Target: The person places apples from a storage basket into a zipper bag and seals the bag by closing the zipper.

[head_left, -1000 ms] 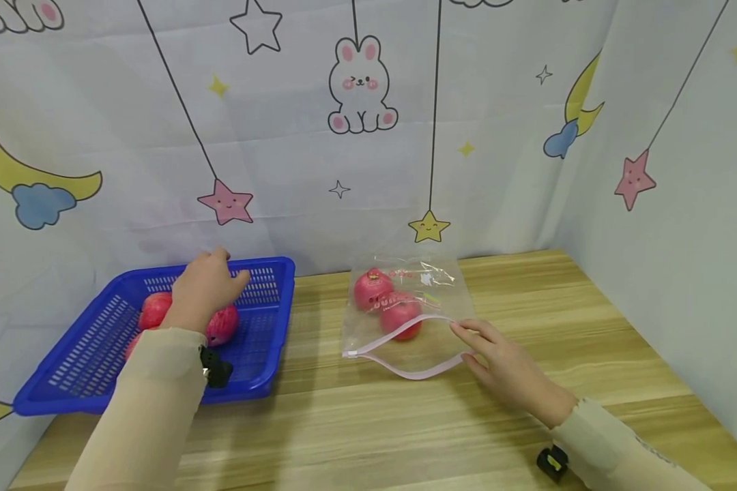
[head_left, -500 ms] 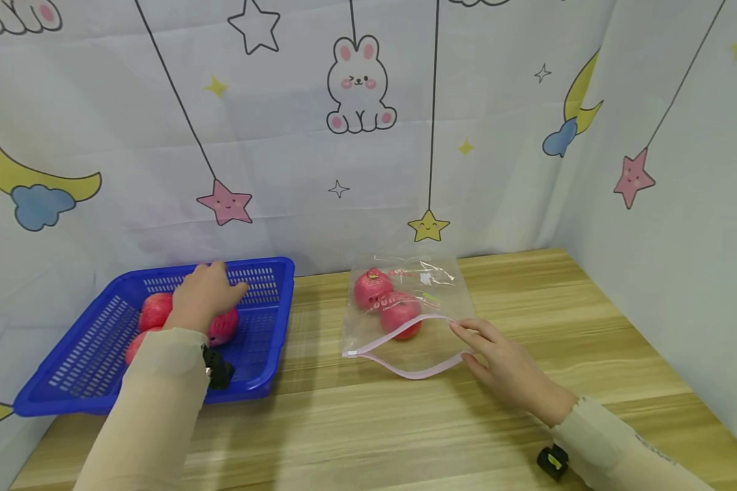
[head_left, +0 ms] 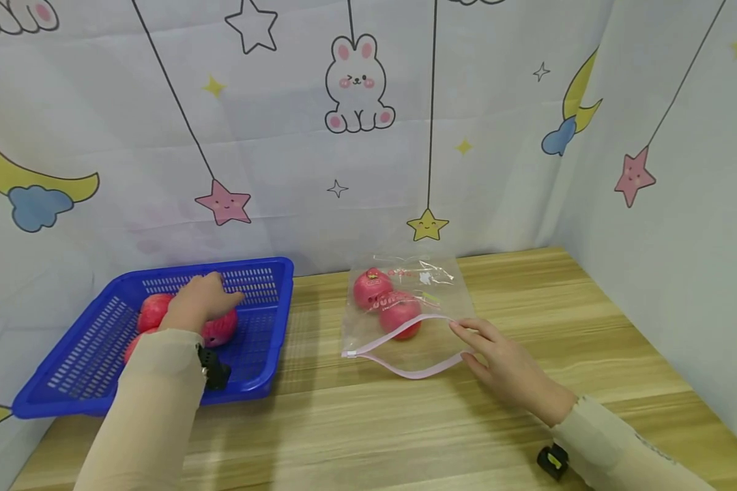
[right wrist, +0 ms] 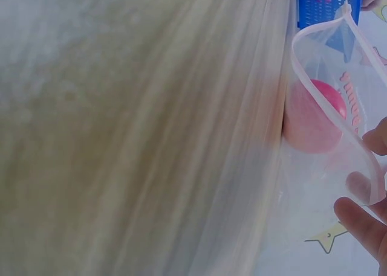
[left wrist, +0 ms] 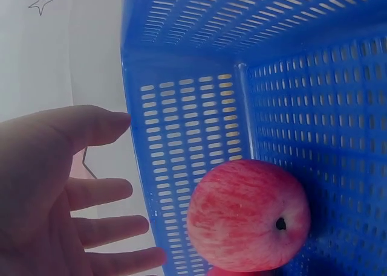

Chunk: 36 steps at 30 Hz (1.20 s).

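Observation:
My left hand [head_left: 203, 300] hovers over a blue plastic basket [head_left: 285, 300] at the left of the table. In the left wrist view its fingers are spread and hold nothing, beside the basket wall and an apple [left wrist: 248, 215]. More red apples [head_left: 155, 311] lie in the basket, partly hidden by the hand and sleeve. A clear zip bag [head_left: 356, 334] lies flat in the middle, its pink-edged mouth parted. Two apples [head_left: 399, 315] are inside it. My right hand [head_left: 506, 365] holds the right end of the bag's mouth, fingers on the edge strip in the right wrist view.
The wooden table [head_left: 356, 436] runs up to a white printed curtain [head_left: 295, 136] behind and at the right. Black wrist cameras [head_left: 553, 462] sit on both sleeves. The basket's raised rim stands left of the bag.
My left hand has lowered slightly over the basket. The right hand, the bag and its two apples stay in place.

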Available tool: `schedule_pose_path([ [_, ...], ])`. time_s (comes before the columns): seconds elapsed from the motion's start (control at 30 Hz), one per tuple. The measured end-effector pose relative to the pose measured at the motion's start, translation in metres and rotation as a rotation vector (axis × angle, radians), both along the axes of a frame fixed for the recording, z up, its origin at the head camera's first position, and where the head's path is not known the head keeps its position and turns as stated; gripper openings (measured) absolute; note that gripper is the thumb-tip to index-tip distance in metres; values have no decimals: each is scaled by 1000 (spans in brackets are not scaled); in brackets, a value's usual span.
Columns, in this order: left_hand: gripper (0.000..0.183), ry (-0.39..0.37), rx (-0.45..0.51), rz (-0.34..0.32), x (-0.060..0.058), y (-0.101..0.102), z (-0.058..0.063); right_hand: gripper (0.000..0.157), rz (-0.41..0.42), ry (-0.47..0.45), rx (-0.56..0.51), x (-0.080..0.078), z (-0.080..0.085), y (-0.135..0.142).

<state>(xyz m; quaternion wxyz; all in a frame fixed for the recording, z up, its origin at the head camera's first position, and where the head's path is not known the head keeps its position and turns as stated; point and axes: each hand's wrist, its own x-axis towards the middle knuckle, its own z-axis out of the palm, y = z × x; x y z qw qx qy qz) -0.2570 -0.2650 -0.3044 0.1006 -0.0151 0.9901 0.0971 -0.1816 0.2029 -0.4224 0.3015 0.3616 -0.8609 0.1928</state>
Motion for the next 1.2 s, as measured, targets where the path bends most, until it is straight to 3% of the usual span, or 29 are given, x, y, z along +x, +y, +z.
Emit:
schedule_pose_path([
  [0.27, 83, -91, 21, 42, -3, -3, -4, 61, 8, 13, -1, -1, 1, 0],
  [0.6, 79, -189, 53, 4, 0, -3, -8, 62, 16, 14, -5, -1, 2, 0],
  [1.2, 75, -184, -72, -47, 0, -6, -7, 61, 22, 30, -20, 0, 4, 0],
])
